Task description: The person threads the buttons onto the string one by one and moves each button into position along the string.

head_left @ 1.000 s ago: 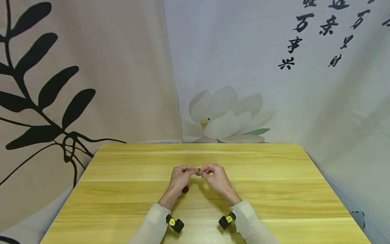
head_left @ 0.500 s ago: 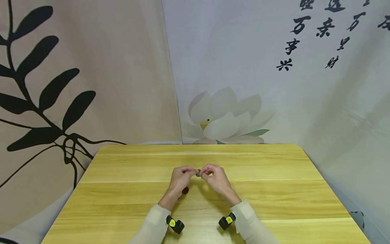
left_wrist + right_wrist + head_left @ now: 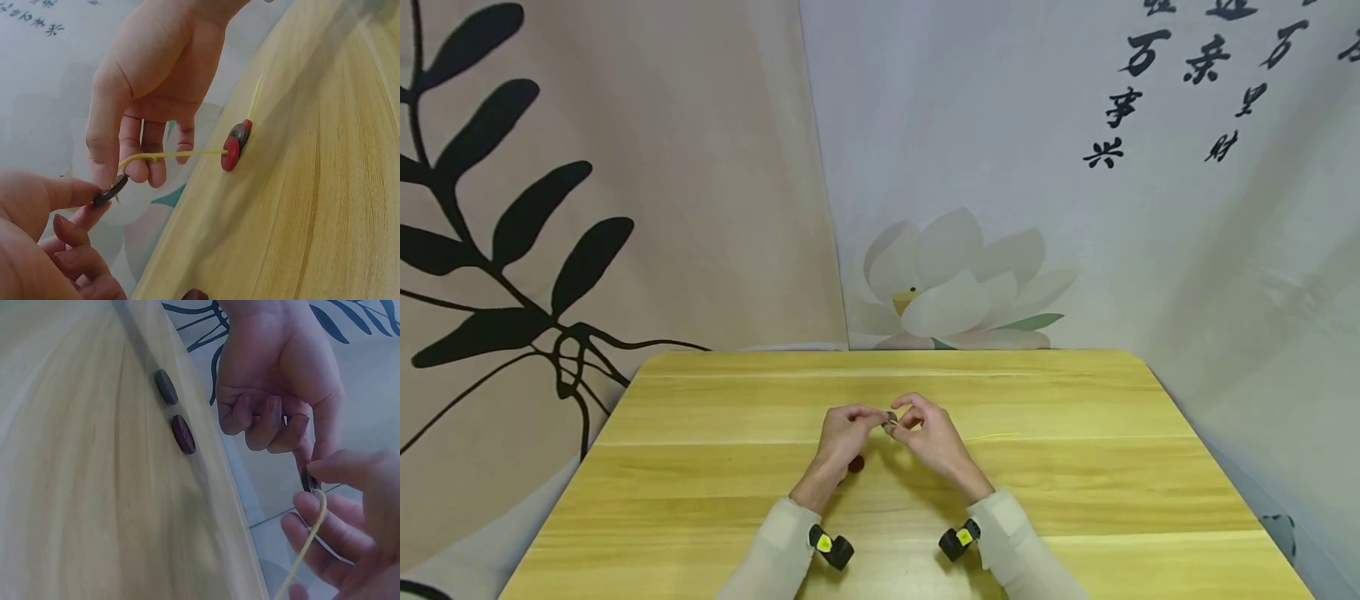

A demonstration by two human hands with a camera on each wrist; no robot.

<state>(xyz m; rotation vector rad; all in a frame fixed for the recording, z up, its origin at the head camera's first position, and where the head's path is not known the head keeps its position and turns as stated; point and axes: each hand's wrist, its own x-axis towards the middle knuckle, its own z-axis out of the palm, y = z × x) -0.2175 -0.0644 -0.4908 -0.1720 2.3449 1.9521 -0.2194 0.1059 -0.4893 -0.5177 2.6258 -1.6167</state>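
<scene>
Between both hands is a dark button (image 3: 110, 190), with a short tip of yellow cord (image 3: 187, 154) poking out beneath it. My left hand (image 3: 844, 437) pinches this button at its edge between thumb and finger. My right hand (image 3: 930, 435) has its thumb tip at the button, its index finger lifted and the other fingers parted. From the button the cord runs past the right fingers to a red button (image 3: 230, 154), a grey button (image 3: 239, 134) and another red piece (image 3: 248, 124) strung close together.
On the wooden table (image 3: 715, 500) lie a dark red button (image 3: 184, 434) and a dark grey button (image 3: 166, 387), beside my left wrist. The cord's far end (image 3: 1000, 437) trails over the table to the right. Printed curtains (image 3: 715, 167) stand behind.
My right index finger has lifted away from the thumb, and the button and cord between the hands show more plainly. My left hand keeps its pinch in the same place.
</scene>
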